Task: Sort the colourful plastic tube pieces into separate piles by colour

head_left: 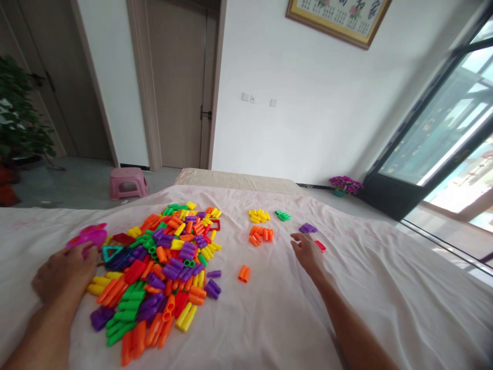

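Note:
A big heap of colored plastic tube pieces [165, 267] lies on the cloth-covered surface [277, 313]. At its left edge is my left hand [67, 272], fingers bent beside a pink plastic piece [92, 235]; whether it grips anything is hidden. My right hand [306, 248] hovers or rests by small purple pieces [308, 227] and a red piece [320, 246], its fingers apart with nothing seen between them. Small groups of yellow [259, 216], green [283, 216] and orange pieces [261, 235] lie between the heap and my right hand. One orange piece [244, 273] sits nearer.
A pink stool [128, 183] stands on the floor beyond the surface at left. Past the far edge are a door [177, 87] and a white wall. A potted plant [23, 113] is at far left, and purple flowers [345, 184] stand on the floor at right.

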Available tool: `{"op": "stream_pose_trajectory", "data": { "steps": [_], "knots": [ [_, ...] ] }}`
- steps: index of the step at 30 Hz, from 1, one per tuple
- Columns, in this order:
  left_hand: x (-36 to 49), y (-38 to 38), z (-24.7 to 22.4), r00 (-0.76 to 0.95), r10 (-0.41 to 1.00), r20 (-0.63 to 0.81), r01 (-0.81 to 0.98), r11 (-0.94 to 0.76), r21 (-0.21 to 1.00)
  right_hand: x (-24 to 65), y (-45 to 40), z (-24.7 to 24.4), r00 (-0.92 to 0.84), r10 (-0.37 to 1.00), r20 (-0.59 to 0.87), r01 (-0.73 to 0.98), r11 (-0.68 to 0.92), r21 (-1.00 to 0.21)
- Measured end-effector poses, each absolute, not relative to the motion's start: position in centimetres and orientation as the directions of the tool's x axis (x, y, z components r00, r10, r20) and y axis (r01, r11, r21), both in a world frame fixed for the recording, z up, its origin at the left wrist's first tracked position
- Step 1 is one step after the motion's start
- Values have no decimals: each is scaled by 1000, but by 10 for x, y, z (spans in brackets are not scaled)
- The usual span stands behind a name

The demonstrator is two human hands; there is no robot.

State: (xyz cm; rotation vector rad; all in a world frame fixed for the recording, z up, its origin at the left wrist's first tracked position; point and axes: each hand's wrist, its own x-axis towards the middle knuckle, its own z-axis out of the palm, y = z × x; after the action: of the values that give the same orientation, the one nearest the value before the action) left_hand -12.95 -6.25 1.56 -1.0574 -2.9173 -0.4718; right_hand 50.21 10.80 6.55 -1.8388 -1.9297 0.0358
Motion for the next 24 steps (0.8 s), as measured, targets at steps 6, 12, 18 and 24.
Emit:
{"op": "stream_pose_trajectory", "data": {
  "steps": [6,12,18,24],
  "knots": [
    [-125,-60,22,-835,543,94,548,799,249,385,84,71,-397,883,250,696,467,-545],
    [-122,-61,26,-836,542,92,544,792,277,308,73,62,-535,833,140,709,533,-462],
    [-124,-61,23,-838,536,100,540,794,280,281,73,55,-584,804,109,743,584,-327],
    [-128,-62,17,-819,559,131,572,776,266,298,81,54,-586,793,166,717,603,-350]
  ]
}}
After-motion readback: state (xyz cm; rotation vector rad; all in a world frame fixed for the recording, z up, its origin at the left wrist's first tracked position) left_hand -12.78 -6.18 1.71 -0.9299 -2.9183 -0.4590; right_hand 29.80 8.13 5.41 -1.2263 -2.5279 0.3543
